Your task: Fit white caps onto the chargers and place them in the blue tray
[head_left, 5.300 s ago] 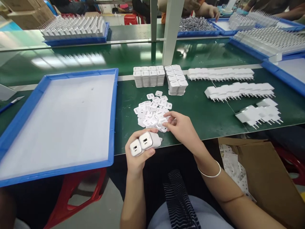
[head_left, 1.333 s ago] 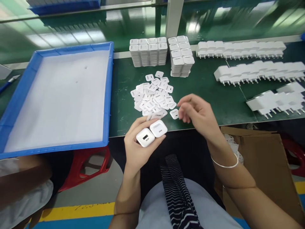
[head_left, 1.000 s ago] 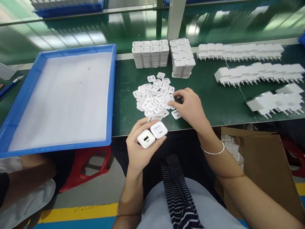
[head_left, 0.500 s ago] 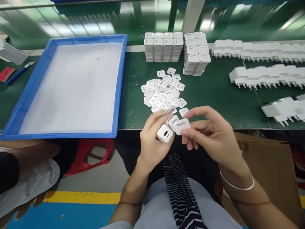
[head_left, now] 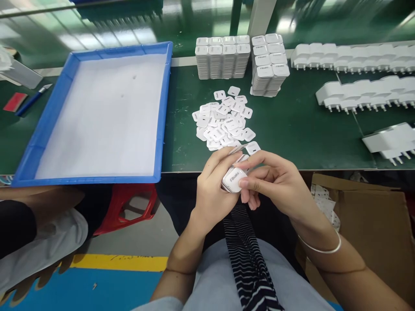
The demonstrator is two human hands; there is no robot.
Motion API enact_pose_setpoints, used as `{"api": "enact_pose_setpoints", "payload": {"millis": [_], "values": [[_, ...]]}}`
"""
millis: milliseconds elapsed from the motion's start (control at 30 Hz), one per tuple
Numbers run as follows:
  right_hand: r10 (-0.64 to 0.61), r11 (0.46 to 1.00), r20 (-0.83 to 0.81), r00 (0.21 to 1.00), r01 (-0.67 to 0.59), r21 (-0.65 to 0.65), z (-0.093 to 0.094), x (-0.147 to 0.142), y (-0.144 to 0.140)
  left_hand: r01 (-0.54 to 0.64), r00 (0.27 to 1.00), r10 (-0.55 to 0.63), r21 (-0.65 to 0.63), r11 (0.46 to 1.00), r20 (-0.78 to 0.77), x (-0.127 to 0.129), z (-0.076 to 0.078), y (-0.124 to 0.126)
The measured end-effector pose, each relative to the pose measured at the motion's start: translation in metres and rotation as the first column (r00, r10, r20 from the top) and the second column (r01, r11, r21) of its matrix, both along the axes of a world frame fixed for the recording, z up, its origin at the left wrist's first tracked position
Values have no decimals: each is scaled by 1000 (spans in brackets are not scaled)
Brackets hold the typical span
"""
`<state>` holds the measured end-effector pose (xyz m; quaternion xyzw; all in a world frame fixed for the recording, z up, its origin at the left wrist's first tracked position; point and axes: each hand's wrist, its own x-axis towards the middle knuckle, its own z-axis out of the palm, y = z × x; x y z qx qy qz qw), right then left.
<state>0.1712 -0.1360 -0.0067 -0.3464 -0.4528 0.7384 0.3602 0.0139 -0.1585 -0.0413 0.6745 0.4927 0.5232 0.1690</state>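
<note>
1. At the front edge of a green workbench (head_left: pixel 181 155), a person's left hand (head_left: pixel 212 183) gripped white chargers (head_left: pixel 244 160), mostly hidden by the fingers, with spare caps (head_left: pixel 237 148) tucked upright between its fingers.
2. The right hand (head_left: pixel 280 183) pinched a white cap (head_left: pixel 234 179) reading "Fibaks" between thumb and forefinger, flat over the end of the nearer charger, just off the front edge.
3. A loose pile of caps (head_left: pixel 223 121) lay beyond the hands, midway along the workbench; one single cap (head_left: pixel 253 147) sat near the front edge.
4. Toward the back edge stood two blocks of stacked caps (head_left: pixel 222 60), side by side.
5. Toward the right end, rows of chargers (head_left: pixel 366 93) lined up, prongs facing the front edge.
6. On the left, a blue tray (head_left: pixel 164 103) lined in white jutted slightly past the front edge; a blue-handled knife (head_left: pixel 32 101) lay beyond its left side.
</note>
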Motion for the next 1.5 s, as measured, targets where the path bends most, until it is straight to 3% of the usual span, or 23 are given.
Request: {"api": "enact_pose_setpoints", "payload": {"millis": [400,633,1000,1200,1367,1500], "values": [[-9,1000,107,994,9,6,7,-4,-2,-24,999,24,7,1000,-29,0,1,-2],[92,993,112,989,-84,-78,11,-3,4,0,1000,1,21,1000,-31,-1,0,-4],[143,987,211,967,-125,-97,16,-2,8,26,999,-25,34,999,-45,2,-2,-4],[4,998,340,941,-26,60,19,0,4,56,995,-53,-43,997,82,2,0,-1],[-340,920,291,894,252,302,17,15,13,167,953,-109,-189,968,282,-7,8,1],[-246,940,266,932,163,299,0,16,26,234,934,-161,-208,950,319,-10,9,2]]}}
